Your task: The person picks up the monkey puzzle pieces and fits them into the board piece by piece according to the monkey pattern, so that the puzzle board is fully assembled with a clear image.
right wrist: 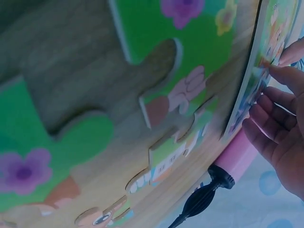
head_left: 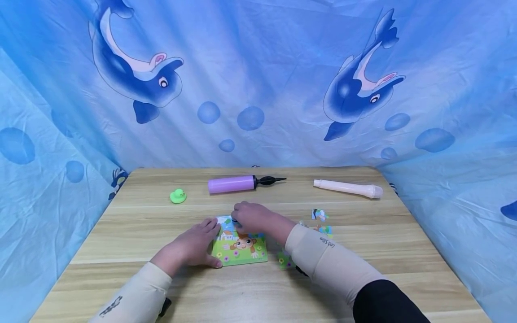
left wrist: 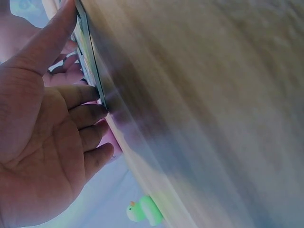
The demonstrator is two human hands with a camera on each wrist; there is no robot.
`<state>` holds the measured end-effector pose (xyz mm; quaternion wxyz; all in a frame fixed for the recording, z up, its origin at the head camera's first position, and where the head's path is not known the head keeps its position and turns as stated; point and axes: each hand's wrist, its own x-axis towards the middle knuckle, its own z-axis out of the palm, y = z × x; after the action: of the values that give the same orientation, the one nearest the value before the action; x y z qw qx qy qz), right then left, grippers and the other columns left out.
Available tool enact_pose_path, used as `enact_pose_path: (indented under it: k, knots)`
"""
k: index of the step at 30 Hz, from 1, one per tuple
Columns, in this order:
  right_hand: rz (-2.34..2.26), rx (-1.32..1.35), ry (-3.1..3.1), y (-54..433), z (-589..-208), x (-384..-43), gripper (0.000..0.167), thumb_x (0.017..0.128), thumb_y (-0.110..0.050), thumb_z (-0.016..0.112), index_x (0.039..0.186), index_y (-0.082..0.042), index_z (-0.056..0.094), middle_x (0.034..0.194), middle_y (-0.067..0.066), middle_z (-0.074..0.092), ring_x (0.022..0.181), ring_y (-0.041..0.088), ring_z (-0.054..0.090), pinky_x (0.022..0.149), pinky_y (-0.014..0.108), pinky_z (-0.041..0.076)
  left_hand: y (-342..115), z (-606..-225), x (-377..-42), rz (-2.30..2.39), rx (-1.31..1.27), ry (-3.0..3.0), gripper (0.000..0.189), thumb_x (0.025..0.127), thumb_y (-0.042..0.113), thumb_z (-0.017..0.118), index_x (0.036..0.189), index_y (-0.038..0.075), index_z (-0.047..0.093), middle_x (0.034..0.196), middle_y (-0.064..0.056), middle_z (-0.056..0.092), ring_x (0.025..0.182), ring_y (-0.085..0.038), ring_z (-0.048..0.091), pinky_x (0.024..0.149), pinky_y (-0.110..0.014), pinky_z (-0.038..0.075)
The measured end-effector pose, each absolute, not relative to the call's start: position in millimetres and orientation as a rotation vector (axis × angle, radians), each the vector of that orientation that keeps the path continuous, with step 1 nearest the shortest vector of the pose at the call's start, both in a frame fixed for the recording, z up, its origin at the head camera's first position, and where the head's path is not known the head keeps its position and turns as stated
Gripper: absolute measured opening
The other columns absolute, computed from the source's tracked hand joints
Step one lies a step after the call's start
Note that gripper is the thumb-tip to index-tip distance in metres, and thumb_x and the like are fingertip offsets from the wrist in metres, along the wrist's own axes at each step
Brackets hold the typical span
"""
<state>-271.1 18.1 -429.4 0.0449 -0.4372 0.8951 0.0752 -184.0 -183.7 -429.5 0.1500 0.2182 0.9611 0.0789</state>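
A square jigsaw board (head_left: pixel 241 255) with a monkey picture lies on the table in the head view. Along its left edge rests my left hand (head_left: pixel 194 244), thumb near the lower corner. The left wrist view shows that hand (left wrist: pixel 52 128) with fingers extended, tips touching the board's edge. My right hand (head_left: pixel 254 217) is over the board's upper part, fingers bent down onto it. In the right wrist view the right hand's fingertips (right wrist: pixel 260 102) meet the picture; whether they pinch a piece is hidden. Loose puzzle pieces (right wrist: pixel 190 61) lie beside the board, partly under my right forearm.
Behind the board lies a purple hand pump (head_left: pixel 232 184) with a black nozzle. A green toy duck (head_left: pixel 178 196) sits at the back left, and a pale pink toy microphone (head_left: pixel 348 188) at the back right. A blue dolphin curtain (head_left: pixel 282 67) surrounds the wooden table (head_left: pixel 133 224).
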Motion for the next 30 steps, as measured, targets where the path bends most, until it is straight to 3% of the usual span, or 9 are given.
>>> enact_pose_path:
  k: [10,18,23,30]
  knots:
    - [0.218,-1.273,2.750,15,-428,-267,0.030,0.098,-0.035,0.059,0.119,-0.016,0.068,0.102,-0.002,0.058,0.088,0.011,0.051,0.082,0.025,0.052,-184,-428,-184,0.220,0.635,2.758,0.109,0.074,0.062,0.076,0.151,-0.002,0.033,0.160,-0.022,0.025,0.148,-0.041,0.021,0.119,-0.053,0.026]
    - [0.200,-1.317,2.686,25,-428,-265,0.037,0.098,-0.038,0.057,0.131,-0.022,0.060,0.117,-0.001,0.059,0.105,0.014,0.056,0.092,0.029,0.052,-184,-425,-182,0.249,0.640,2.749,0.109,0.074,0.060,0.077,0.150,-0.004,0.033,0.159,-0.023,0.025,0.148,-0.042,0.021,0.119,-0.054,0.026]
    - [0.214,-1.377,2.651,32,-427,-261,0.034,0.097,-0.043,0.059,0.128,-0.029,0.061,0.125,-0.001,0.056,0.111,0.014,0.053,0.089,0.029,0.052,-185,-425,-181,0.247,0.652,2.756,0.109,0.073,0.061,0.077,0.149,-0.004,0.034,0.159,-0.024,0.026,0.147,-0.042,0.022,0.118,-0.054,0.027]
    - [0.221,-1.393,2.650,34,-428,-258,0.031,0.097,-0.043,0.058,0.125,-0.030,0.061,0.130,-0.001,0.052,0.114,0.014,0.050,0.091,0.029,0.051,-185,-427,-183,0.230,0.647,2.754,0.109,0.073,0.063,0.076,0.150,-0.003,0.033,0.159,-0.022,0.025,0.148,-0.041,0.021,0.119,-0.054,0.027]
